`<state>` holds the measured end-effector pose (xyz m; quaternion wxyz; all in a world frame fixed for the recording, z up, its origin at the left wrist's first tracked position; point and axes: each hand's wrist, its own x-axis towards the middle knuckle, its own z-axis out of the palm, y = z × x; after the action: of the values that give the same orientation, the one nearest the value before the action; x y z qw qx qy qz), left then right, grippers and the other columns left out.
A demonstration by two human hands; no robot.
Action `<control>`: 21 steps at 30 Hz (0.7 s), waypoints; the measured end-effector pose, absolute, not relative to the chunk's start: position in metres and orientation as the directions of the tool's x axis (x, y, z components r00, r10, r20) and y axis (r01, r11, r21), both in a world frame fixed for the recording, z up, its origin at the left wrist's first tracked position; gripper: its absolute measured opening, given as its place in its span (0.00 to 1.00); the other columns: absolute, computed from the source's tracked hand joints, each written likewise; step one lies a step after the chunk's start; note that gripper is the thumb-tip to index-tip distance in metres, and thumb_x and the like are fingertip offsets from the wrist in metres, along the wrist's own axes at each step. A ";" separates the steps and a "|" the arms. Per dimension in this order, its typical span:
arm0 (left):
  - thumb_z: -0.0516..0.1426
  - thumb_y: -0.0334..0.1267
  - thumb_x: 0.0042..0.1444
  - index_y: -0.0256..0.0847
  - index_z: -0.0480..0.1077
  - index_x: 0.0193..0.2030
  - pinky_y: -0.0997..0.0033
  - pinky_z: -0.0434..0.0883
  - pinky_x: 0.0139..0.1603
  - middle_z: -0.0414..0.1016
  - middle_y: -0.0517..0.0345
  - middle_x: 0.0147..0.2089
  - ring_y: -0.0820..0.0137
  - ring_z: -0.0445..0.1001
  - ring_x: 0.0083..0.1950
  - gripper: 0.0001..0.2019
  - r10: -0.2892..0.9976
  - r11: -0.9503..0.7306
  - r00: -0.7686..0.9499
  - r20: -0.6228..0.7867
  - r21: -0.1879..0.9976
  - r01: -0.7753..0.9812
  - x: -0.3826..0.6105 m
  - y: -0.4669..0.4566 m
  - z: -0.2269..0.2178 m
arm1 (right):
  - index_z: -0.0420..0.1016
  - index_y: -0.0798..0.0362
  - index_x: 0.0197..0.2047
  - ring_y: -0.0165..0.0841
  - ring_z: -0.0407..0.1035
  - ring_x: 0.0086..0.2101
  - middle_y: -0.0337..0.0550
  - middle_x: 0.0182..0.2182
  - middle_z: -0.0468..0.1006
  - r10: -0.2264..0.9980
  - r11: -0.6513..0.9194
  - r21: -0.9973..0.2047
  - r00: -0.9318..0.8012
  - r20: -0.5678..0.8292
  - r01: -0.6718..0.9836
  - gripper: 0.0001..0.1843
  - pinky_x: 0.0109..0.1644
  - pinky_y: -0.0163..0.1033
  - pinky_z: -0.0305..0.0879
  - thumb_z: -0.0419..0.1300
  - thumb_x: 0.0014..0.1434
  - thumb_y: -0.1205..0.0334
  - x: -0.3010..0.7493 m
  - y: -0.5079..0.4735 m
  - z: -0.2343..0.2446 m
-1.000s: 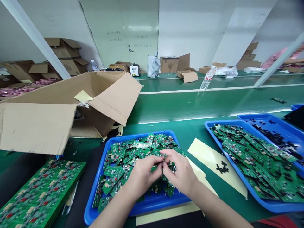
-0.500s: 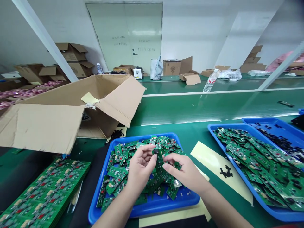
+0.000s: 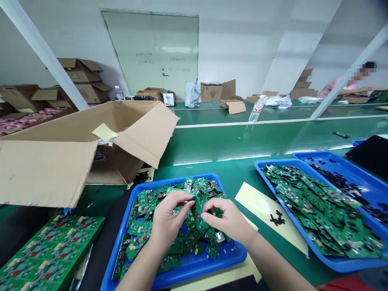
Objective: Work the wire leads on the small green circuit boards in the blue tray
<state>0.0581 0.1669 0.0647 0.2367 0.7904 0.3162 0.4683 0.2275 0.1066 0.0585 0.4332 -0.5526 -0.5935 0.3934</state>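
A small green circuit board (image 3: 197, 210) stands on edge between a worker's two hands, just above the heap of like boards (image 3: 142, 226) filling the near blue tray (image 3: 194, 266) at the front of the green bench (image 3: 242, 141). The left hand (image 3: 168, 220) is curled, thumb and forefinger pinched on the board's upper end, where a dark part shows at the fingertips. The right hand (image 3: 228, 220) is also curled, its fingertips closed on the board's right edge. Half a second earlier the left hand held the board higher, clear of the heap, and the right hand lay more open beside it; both have since dropped closer to the pile and drawn together on the board. A second ago the two hands were bunched tightly together lower over the tray.

To the right, a pale yellow sheet (image 3: 257, 202) lies on the bench with a small black part (image 3: 276, 219) on it. Beyond it sits a second blue tray (image 3: 273, 234) heaped with green boards, and farther right a third blue tray (image 3: 363, 178) with black parts. At near left lies a stack of uncut green panels (image 3: 48, 254), and behind it a large open cardboard box (image 3: 72, 161). Across the far lane stand a water bottle (image 3: 254, 110) and more cartons (image 3: 212, 91); a person in pink (image 3: 339, 85) works at far right, more in view than before as the camera has shifted.
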 end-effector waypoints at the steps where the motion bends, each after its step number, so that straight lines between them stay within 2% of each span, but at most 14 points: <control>1: 0.57 0.34 0.55 0.41 0.75 0.33 0.71 0.77 0.34 0.79 0.55 0.33 0.68 0.78 0.34 0.04 0.701 -0.712 0.354 0.619 0.636 0.299 0.058 0.167 0.064 | 0.72 0.53 0.26 0.32 0.68 0.29 0.38 0.25 0.74 0.997 0.075 -0.946 -0.002 0.078 0.316 0.04 0.34 0.35 0.64 0.58 0.52 0.65 0.227 0.107 0.059; 7: 0.58 0.35 0.55 0.41 0.72 0.30 0.69 0.77 0.37 0.79 0.57 0.31 0.67 0.78 0.33 0.04 0.600 -0.790 0.292 0.745 0.496 0.359 0.054 0.172 0.057 | 0.75 0.54 0.28 0.33 0.70 0.31 0.41 0.28 0.77 0.987 0.084 -0.942 0.103 0.124 0.325 0.05 0.37 0.35 0.64 0.58 0.53 0.65 0.223 0.114 0.058; 12: 0.58 0.38 0.56 0.41 0.72 0.30 0.69 0.77 0.38 0.78 0.56 0.33 0.67 0.78 0.33 0.06 0.606 -0.785 0.312 0.732 0.487 0.382 0.053 0.179 0.055 | 0.75 0.55 0.27 0.32 0.70 0.31 0.40 0.26 0.76 0.978 0.111 -0.934 0.130 0.163 0.341 0.05 0.36 0.34 0.65 0.59 0.52 0.67 0.218 0.121 0.058; 15: 0.57 0.43 0.56 0.41 0.72 0.30 0.71 0.77 0.34 0.77 0.55 0.32 0.66 0.78 0.33 0.09 0.602 -0.789 0.274 0.750 0.507 0.346 0.054 0.183 0.053 | 0.75 0.55 0.26 0.31 0.68 0.30 0.39 0.25 0.74 0.977 0.111 -0.931 0.132 0.166 0.348 0.04 0.34 0.32 0.64 0.59 0.51 0.68 0.219 0.124 0.062; 17: 0.56 0.47 0.56 0.41 0.73 0.32 0.72 0.77 0.32 0.78 0.55 0.32 0.66 0.78 0.33 0.12 0.643 -0.762 0.289 0.709 0.551 0.341 0.055 0.185 0.052 | 0.75 0.55 0.27 0.30 0.67 0.28 0.38 0.25 0.74 0.982 0.099 -0.933 0.117 0.147 0.345 0.04 0.30 0.31 0.62 0.60 0.51 0.67 0.222 0.124 0.063; 21: 0.54 0.51 0.56 0.42 0.74 0.39 0.72 0.77 0.33 0.79 0.55 0.35 0.65 0.79 0.34 0.15 0.723 -0.687 0.427 0.542 0.629 0.365 0.059 0.186 0.045 | 0.75 0.55 0.26 0.26 0.65 0.23 0.35 0.21 0.72 0.993 0.041 -0.944 0.088 0.074 0.328 0.04 0.24 0.29 0.58 0.61 0.50 0.65 0.236 0.120 0.054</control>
<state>0.0585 0.1857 0.0454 0.2139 0.8172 0.3330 0.4190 0.2360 0.1199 0.0535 0.4490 -0.5853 -0.5646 0.3702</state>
